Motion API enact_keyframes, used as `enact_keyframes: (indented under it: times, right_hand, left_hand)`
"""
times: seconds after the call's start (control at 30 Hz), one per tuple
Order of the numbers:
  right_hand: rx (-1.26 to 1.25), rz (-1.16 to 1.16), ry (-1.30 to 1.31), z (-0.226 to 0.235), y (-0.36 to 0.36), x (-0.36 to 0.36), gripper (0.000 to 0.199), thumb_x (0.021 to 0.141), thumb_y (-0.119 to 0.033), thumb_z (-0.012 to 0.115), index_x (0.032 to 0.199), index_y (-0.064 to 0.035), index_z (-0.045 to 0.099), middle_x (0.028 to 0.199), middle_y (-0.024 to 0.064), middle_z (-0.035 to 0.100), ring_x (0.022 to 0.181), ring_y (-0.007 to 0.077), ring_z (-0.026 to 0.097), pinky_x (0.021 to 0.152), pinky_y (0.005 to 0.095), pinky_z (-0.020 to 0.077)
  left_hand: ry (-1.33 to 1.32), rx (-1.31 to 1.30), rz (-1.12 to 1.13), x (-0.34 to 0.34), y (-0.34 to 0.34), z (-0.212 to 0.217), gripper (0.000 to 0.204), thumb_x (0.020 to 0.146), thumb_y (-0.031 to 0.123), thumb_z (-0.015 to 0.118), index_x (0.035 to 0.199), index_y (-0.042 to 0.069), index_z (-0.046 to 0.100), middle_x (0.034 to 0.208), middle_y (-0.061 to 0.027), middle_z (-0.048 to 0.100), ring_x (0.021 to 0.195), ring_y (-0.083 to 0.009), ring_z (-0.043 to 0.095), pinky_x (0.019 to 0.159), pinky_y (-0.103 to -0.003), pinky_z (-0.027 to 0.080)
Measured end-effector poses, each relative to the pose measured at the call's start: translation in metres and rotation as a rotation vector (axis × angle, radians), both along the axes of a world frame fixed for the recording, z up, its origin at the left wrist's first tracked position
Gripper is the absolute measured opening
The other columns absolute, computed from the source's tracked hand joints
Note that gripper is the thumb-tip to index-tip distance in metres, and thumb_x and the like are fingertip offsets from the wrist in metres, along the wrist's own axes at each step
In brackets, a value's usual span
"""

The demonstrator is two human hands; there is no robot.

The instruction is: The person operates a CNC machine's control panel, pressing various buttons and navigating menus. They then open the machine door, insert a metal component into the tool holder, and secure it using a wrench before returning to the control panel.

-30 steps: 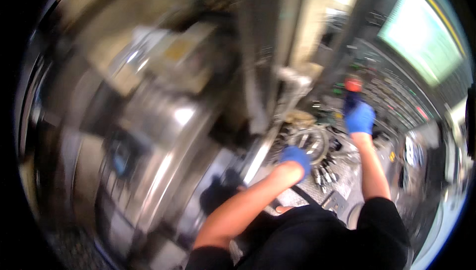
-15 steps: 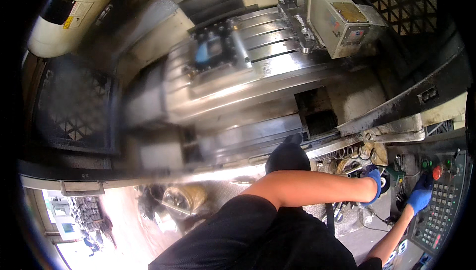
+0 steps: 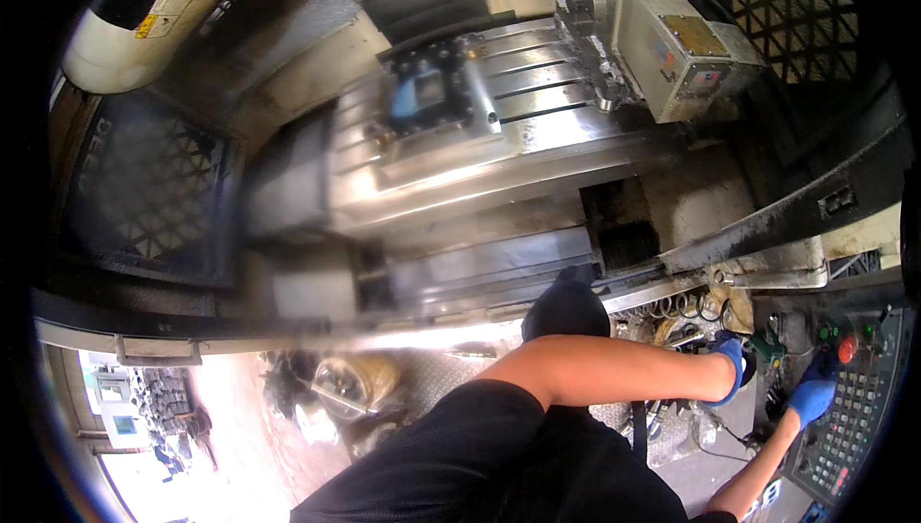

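Note:
My left arm reaches across to the right, and my left hand (image 3: 734,369), in a blue glove, is beside a dark round part with a pale centre (image 3: 749,354). Its fingers are mostly hidden behind the wrist, so any grip does not show. My right hand (image 3: 814,393), also blue-gloved with dark fingertips, lies at the left edge of a control panel (image 3: 859,408) with rows of keys. Its fingers point up the panel, below a red button (image 3: 846,348); whether they press or hold anything is unclear.
Ahead is a machine's slotted metal table (image 3: 547,106), bearing a dark square fixture (image 3: 432,91) with a blue patch. A grey box-shaped unit (image 3: 662,43) stands at its right end. A coiled hose (image 3: 672,308) hangs near the front edge. A yellowish round container (image 3: 355,381) is lower left.
The view has shifted slightly, so the machine table and fixture appear a little further right. Both hands stay at nearly the same places by the dark round part and the panel.

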State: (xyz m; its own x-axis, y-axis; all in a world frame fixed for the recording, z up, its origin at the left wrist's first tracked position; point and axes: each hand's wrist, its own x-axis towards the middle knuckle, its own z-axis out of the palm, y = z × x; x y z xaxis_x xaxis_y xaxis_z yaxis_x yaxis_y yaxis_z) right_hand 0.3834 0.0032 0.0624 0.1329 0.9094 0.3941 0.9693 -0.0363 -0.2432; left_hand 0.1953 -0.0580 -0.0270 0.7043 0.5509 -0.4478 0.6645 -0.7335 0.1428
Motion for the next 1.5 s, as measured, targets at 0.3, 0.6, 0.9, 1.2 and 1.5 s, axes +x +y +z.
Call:
enact_keyframes:
  times: [0.3, 0.6, 0.9, 1.2, 1.5]
  right_hand:
    - [-0.094, -0.111, -0.037, 0.009, -0.002, -0.007, 0.04, 0.098, -0.035, 0.059, 0.122, -0.0049, 0.067, 0.118, 0.0194, 0.068, 0.105, 0.0343, 0.068, 0.086, 0.0396, 0.0508]
    - [-0.021, -0.068, -0.017, 0.0, 0.003, 0.004, 0.042, 0.097, -0.037, 0.06, 0.123, -0.0053, 0.067, 0.121, 0.0181, 0.067, 0.108, 0.0344, 0.067, 0.087, 0.0397, 0.0511]
    - [-0.007, -0.025, -0.002, 0.008, -0.003, -0.008, 0.039, 0.098, -0.035, 0.058, 0.122, -0.0051, 0.068, 0.118, 0.0189, 0.068, 0.104, 0.0347, 0.068, 0.085, 0.0404, 0.0513]
    - [-0.046, -0.083, -0.03, 0.011, -0.004, -0.009, 0.043, 0.096, -0.039, 0.062, 0.124, -0.0067, 0.067, 0.12, 0.017, 0.067, 0.105, 0.0347, 0.068, 0.085, 0.04, 0.0517]
    - [-0.034, -0.074, -0.029, 0.005, -0.001, 0.001, 0.043, 0.098, -0.039, 0.058, 0.123, -0.0052, 0.067, 0.12, 0.0196, 0.067, 0.107, 0.0364, 0.066, 0.087, 0.0411, 0.0506]
  left_hand:
    - [0.008, 0.057, 0.07, 0.007, -0.002, 0.0, 0.045, 0.092, 0.039, 0.054, 0.133, 0.023, 0.064, 0.14, 0.0006, 0.059, 0.125, -0.0233, 0.057, 0.092, -0.048, 0.05]
    - [0.102, 0.111, -0.093, 0.047, 0.022, -0.049, 0.053, 0.093, 0.046, 0.05, 0.137, 0.018, 0.059, 0.145, -0.0038, 0.054, 0.132, -0.0258, 0.051, 0.104, -0.044, 0.043]
    - [0.109, 0.137, -0.085, 0.045, 0.028, -0.053, 0.058, 0.093, 0.05, 0.048, 0.139, 0.017, 0.058, 0.148, -0.0052, 0.052, 0.135, -0.0265, 0.048, 0.11, -0.042, 0.041]
    - [0.001, 0.053, 0.126, 0.036, 0.014, -0.031, 0.051, 0.094, 0.044, 0.05, 0.137, 0.019, 0.06, 0.145, -0.0024, 0.055, 0.132, -0.0253, 0.052, 0.103, -0.042, 0.046]
    - [-0.011, 0.173, 0.093, 0.051, 0.016, -0.054, 0.048, 0.093, 0.042, 0.052, 0.135, 0.021, 0.061, 0.143, 0.0004, 0.056, 0.129, -0.0242, 0.054, 0.099, -0.044, 0.048]
